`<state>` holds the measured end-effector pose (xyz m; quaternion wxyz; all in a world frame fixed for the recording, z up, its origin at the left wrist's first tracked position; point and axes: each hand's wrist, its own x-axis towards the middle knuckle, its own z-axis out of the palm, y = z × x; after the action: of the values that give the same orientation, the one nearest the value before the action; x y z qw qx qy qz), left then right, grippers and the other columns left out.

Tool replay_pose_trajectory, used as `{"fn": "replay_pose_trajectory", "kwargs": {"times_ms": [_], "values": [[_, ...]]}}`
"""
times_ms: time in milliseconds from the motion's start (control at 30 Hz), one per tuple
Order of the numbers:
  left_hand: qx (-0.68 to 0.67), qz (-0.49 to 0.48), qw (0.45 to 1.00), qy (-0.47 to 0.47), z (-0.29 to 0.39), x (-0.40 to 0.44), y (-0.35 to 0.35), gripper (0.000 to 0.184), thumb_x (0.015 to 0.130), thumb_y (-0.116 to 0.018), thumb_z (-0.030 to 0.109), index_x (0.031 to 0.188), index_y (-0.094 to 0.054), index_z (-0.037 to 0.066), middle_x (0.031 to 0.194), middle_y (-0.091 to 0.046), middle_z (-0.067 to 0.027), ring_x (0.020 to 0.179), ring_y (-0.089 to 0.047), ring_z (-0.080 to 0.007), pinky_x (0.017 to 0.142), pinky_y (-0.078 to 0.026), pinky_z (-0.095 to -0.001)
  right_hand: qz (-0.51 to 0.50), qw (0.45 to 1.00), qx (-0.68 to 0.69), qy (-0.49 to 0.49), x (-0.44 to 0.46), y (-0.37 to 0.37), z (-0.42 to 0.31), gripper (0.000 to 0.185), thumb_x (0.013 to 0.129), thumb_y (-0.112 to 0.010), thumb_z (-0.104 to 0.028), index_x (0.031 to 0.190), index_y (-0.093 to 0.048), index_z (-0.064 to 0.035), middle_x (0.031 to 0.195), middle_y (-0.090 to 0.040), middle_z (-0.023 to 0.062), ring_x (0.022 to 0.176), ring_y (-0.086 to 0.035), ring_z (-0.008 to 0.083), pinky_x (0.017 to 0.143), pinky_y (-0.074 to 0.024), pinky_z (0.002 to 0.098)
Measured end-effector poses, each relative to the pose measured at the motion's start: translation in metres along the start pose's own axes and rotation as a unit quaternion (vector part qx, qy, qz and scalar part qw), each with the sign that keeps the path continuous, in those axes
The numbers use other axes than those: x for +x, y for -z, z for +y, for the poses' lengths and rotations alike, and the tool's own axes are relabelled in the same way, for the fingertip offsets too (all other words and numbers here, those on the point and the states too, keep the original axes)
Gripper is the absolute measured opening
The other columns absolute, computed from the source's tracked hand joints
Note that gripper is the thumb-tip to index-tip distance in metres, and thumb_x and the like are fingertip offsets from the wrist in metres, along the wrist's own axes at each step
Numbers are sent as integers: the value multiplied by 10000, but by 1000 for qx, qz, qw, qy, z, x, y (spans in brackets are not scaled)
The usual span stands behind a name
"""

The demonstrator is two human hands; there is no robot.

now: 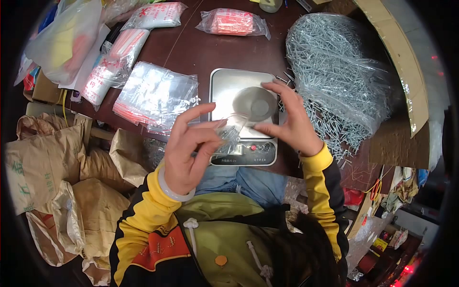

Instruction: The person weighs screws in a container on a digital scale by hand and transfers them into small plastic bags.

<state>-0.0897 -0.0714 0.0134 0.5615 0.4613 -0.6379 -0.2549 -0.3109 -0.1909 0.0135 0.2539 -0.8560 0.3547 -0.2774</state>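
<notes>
1. The small clear bag [230, 136] is thin, shiny and crinkled, with slim silvery metal pieces inside. It is at the fingertips of the left hand, over the near part of the scale [221, 92].
2. The left hand [187, 150] grips this bag between thumb and bent fingers, its index finger raised and stretched forward. A smooth, pale bangle [173, 190] circles the wrist.
3. The right hand [295, 125] is open, thumb and index finger apart in a wide C, palm turned towards the left hand. Whether its thumb touches the bag is unclear.
4. Between the hands, a round grey dish [260, 109] with a smaller circle at its centre sits on the scale's brushed-metal plate. The scale has rounded corners and a dark button strip nearest the body.
5. Just beyond the right hand, loose nails [330, 136], thin and silvery, spill from a bulging, see-through sack [330, 62] packed with more. Brown cardboard [399, 62] stands further right.
6. Ahead and left of the left hand lie flat clear bags [155, 95] with red edges, overlapping on the dark reddish table [189, 50].
7. Farther forward of both hands is a plump packet [233, 23], orange-red under glossy film.
8. Well left of the left hand are creased brown paper sacks [43, 165].
</notes>
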Motion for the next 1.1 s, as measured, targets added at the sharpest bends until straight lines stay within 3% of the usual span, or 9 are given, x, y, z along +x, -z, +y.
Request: {"fn": "replay_pose_trajectory", "kwargs": {"times_ms": [100, 133, 233, 267, 367, 667, 733, 967, 1100], "values": [[-85, -28, 994, 61, -1, -5, 4, 86, 922, -555, -14, 1007, -548, -5, 1314, -437, -253, 1112, -609, -347, 899, -521, -366, -19, 999, -7, 43, -2, 9, -15, 629, 675, -831, -304, 1209, -567, -102, 1199, -583, 98, 1306, -421, 340, 1061, -242, 478], [-107, -44, 991, 72, -1, -6, 5, 76, 950, -526, 3, 1026, -517, 0, 1343, -408, -257, 1166, -582, -368, 943, -509, -387, -23, 997, -20, 75, 0, 14, -24, 432, 725, -789, -263, 1085, -609, -109, 1118, -594, 69, 1215, -497, 292, 992, -296, 451], [-104, -79, 991, 13, -9, -6, 5, 195, 891, -576, -44, 1069, -512, 6, 1366, -384, -263, 1132, -604, -354, 930, -515, -385, -58, 990, -57, 115, -6, 12, -39, 231, 750, -748, -182, 927, -616, -113, 973, -588, 46, 1080, -553, 245, 913, -318, 422], [-88, -63, 994, 20, -6, -5, 3, 223, 852, -621, -33, 1056, -542, 9, 1284, -467, -229, 1088, -622, -332, 896, -520, -370, -21, 989, -62, 132, -4, 11, -48, 156, 746, -724, -129, 826, -592, -108, 869, -558, 28, 971, -567, 211, 865, -322, 401], [-27, -58, 997, 40, 17, 9, 2, 291, 753, -728, -7, 1018, -610, 16, 1092, -645, -148, 986, -659, -277, 828, -527, -336, -44, 983, -88, 156, -7, 16, -62, 178, 719, -729, -123, 832, -592, -104, 863, -561, 33, 973, -571, 216, 874, -325, 402], [15, -155, 988, 22, 29, 10, 9, 189, 744, -687, -52, 910, -633, 21, 888, -641, -109, 787, -624, -269, 698, -503, -349, -16, 977, -90, 191, -15, 8, -82, 175, 686, -738, -213, 785, -610, -146, 824, -559, -17, 945, -590, 179, 908, -329, 423], [2, -157, 987, 35, 30, 7, 8, 166, 752, -685, -51, 896, -637, 17, 879, -649, -106, 827, -646, -269, 729, -513, -340, -8, 969, -123, 215, -16, 3, -82, 225, 668, -770, -318, 739, -619, -166, 780, -561, -36, 895, -610, 181, 876, -318, 434], [-57, -136, 984, 104, 25, 5, 38, 124, 764, -694, -47, 870, -664, 10, 862, -688, -95, 1043, -668, -284, 917, -505, -419, 21, 966, -159, 201, -32, 30, -80, 230, 647, -763, -339, 697, -596, -189, 812, -548, -61, 881, -617, 146, 905, -314, 421], [-9, -142, 982, 122, 42, 4, 43, 86, 767, -693, -37, 834, -672, 13, 897, -719, -116, 943, -699, -271, 956, -484, -461, -18, 984, -55, 168, -39, 25, -71, 253, 701, -744, -395, 771, -633, -179, 812, -558, -48, 974, -604, 178, 886, -315, 426]]}}
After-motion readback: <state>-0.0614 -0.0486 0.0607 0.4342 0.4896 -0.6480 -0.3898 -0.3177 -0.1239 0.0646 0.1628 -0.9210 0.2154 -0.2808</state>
